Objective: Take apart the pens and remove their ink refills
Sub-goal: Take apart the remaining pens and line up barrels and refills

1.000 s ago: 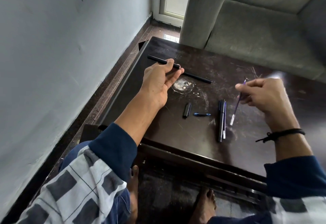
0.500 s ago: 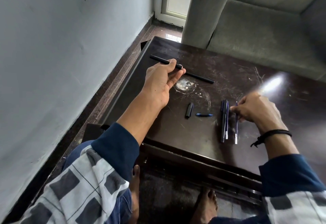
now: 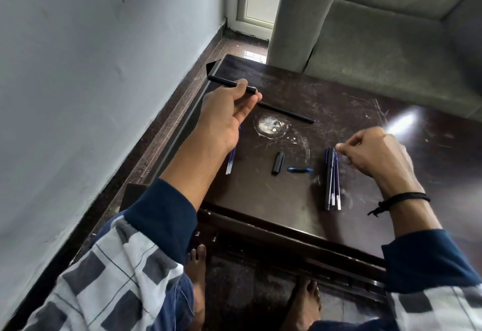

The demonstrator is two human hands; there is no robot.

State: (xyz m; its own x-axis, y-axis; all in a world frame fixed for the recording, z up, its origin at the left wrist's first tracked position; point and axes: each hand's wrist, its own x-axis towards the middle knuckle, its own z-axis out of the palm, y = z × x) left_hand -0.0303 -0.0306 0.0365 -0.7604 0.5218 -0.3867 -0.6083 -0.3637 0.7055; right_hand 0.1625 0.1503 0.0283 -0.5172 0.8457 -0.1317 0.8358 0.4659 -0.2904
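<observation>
short black pen cap [image 3: 278, 163] left of small blue pen tip [image 3: 300, 169]; bundle of blue refills [image 3: 333, 178] right of both | all on dark scratched wooden table [image 3: 260, 200]

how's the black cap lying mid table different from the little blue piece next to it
The black cap is thicker and somewhat longer than the blue piece. The black cap lies angled roughly toward and away from the person, while the blue piece lies crosswise, left to right. The black cap looks matt black; the blue piece is glossy blue. Both lie loose on the dark table, untouched by either hand, close together but apart.
</observation>
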